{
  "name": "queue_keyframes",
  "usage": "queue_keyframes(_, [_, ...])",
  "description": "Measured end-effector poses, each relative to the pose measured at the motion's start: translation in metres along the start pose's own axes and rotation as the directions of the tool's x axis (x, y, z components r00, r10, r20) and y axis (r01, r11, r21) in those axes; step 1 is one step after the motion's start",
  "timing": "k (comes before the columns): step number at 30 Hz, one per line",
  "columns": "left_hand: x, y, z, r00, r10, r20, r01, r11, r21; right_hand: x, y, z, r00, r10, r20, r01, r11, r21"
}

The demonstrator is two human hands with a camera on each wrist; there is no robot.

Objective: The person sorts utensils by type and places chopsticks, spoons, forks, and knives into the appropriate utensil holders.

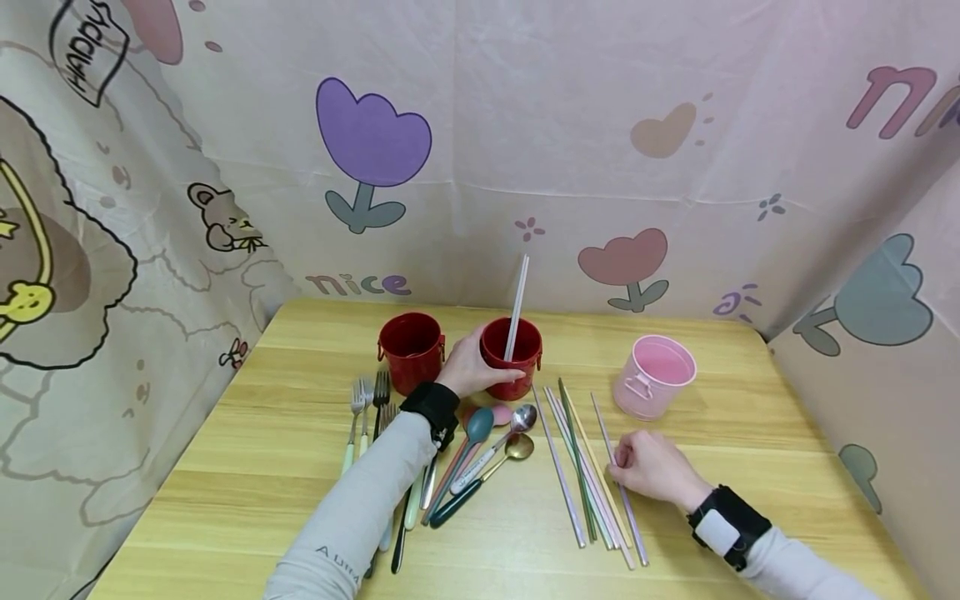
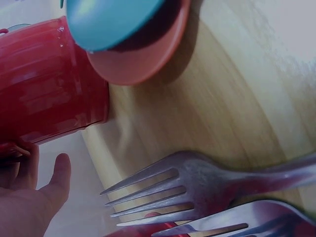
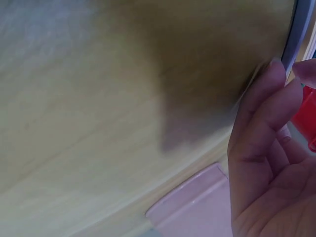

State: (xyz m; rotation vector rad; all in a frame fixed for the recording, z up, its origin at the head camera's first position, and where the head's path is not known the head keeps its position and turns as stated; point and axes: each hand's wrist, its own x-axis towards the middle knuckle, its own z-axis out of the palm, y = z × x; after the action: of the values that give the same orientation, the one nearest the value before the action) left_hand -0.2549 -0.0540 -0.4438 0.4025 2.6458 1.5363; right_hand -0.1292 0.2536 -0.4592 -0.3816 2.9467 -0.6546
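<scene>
My left hand (image 1: 476, 371) holds the side of a small red bucket (image 1: 522, 385), the thumb across its front. Two pale chopsticks (image 1: 517, 304) stand tilted inside that bucket. In the left wrist view, the bucket (image 2: 44, 84) fills the upper left, with fingers beside its handle. On the right, my right hand (image 1: 656, 468) pinches a lilac chopstick (image 1: 632, 521) lying on the table, fingers curled. The right wrist view has thumb and fingertips at that chopstick (image 3: 296, 39). Several more chopsticks (image 1: 577, 467), green, yellow and pale, lie in a loose bundle left of this hand.
Another red bucket (image 1: 411, 354) stands left of the held one. A pink bucket (image 1: 654, 379) stands beyond my right hand. Several forks (image 1: 381, 383) and spoons (image 1: 480, 425) lie around my left forearm on the wooden table (image 1: 247, 433). A patterned cloth (image 1: 487, 125) hangs behind.
</scene>
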Motion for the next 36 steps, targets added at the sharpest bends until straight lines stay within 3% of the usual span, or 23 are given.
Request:
queue_keyframes(8, [-0.001, 0.002, -0.001, 1.0, -0.009, 0.006, 0.009, 1.0, -0.009, -0.001, -0.005, 0.003, 0.995, 0.095, 0.003, -0.095, 0.995, 0.003])
queue_keyframes(16, [-0.002, 0.003, -0.001, 1.0, -0.016, 0.003, 0.016, 1.0, -0.009, 0.003, -0.01, 0.001, 0.975, 0.219, 0.048, -0.221, 0.975, 0.035])
queue_keyframes(32, [-0.001, 0.001, -0.001, 1.0, 0.0, -0.001, 0.0, 1.0, -0.005, 0.006, -0.01, -0.003, 0.954, 0.282, 0.105, -0.29, 0.955, 0.064])
queue_keyframes(36, [-0.001, 0.001, 0.0, 1.0, 0.006, -0.002, -0.006, 1.0, -0.008, 0.008, -0.011, -0.007, 0.959, 0.265, 0.094, -0.273, 0.959, 0.077])
